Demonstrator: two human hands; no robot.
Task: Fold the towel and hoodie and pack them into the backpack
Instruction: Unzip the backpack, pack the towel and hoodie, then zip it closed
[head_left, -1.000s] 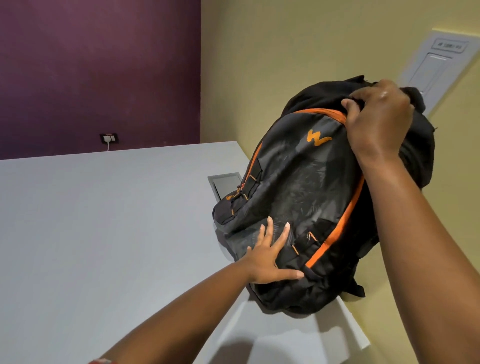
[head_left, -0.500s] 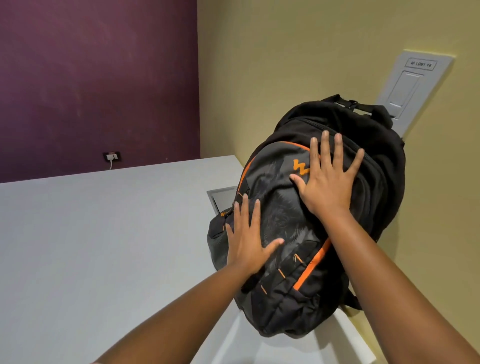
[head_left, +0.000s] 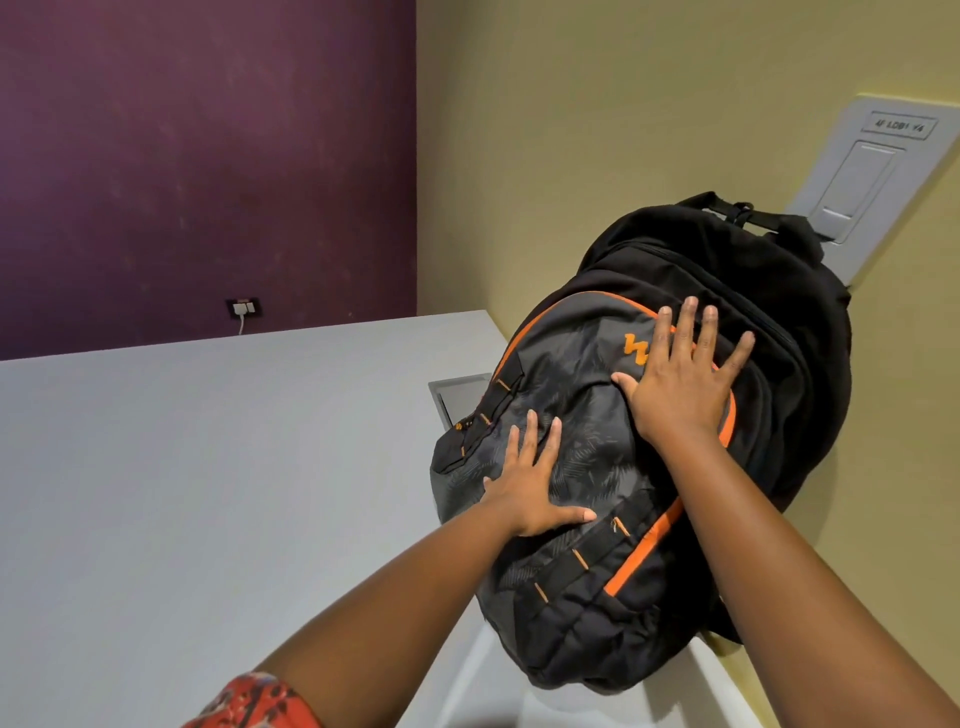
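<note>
A bulging black and grey backpack (head_left: 587, 452) with orange trim stands on the white table (head_left: 208, 467), leaning against the yellow wall at the right. Its zips look closed. My left hand (head_left: 530, 486) lies flat on the lower front pocket, fingers spread. My right hand (head_left: 680, 379) presses flat on the upper front, next to the orange logo, fingers spread. Neither hand grips anything. No towel or hoodie is visible outside the bag.
A grey recessed hatch (head_left: 460, 397) sits in the table just behind the backpack. A grey wall panel (head_left: 872, 171) is mounted behind the bag's top. A wall socket with a white plug (head_left: 243, 307) is on the purple back wall.
One second ago my right hand gripped the backpack's top; it has let go and now lies flat on the front. My left hand slid slightly up the front. The bag has settled against the wall.
</note>
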